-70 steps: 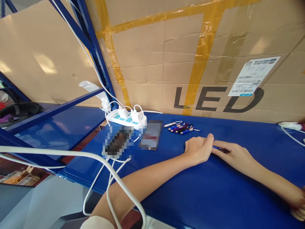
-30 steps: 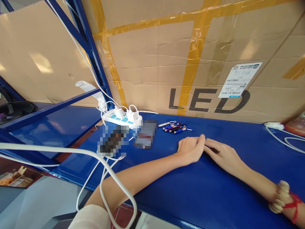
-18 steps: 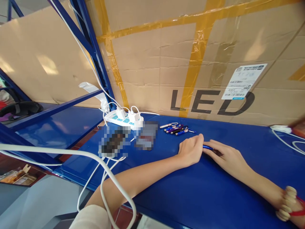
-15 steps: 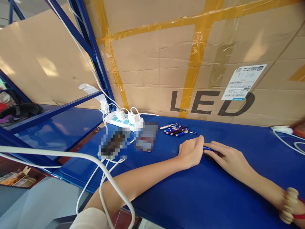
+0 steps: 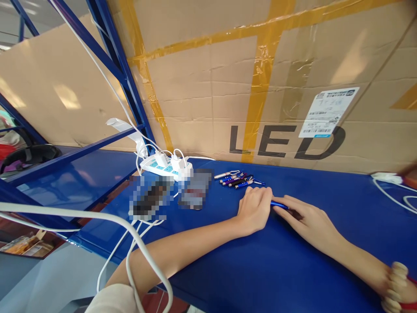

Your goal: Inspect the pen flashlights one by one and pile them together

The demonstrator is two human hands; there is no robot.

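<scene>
Both my hands rest on the blue shelf (image 5: 293, 261), meeting in the middle. My left hand (image 5: 254, 210) is curled, its fingers closed around one end of a small blue pen-shaped flashlight (image 5: 277, 204). My right hand (image 5: 308, 219) lies over the other end of that flashlight, fingers bent down on it. A short way behind my left hand lies a row of several similar small flashlights (image 5: 237, 179) in silver, blue, purple and black.
A white power strip (image 5: 163, 165) with two chargers sits at the back left, beside two blurred phones (image 5: 150, 197) (image 5: 193, 189). White cables (image 5: 137, 243) hang off the shelf's front edge. A big cardboard box (image 5: 260, 87) marked LED stands behind. Another white cable (image 5: 391, 180) lies far right.
My hands have stayed together on the blue flashlight, with a little of its blue body now showing between them. The view has shifted slightly, so everything sits a bit more to the left.
</scene>
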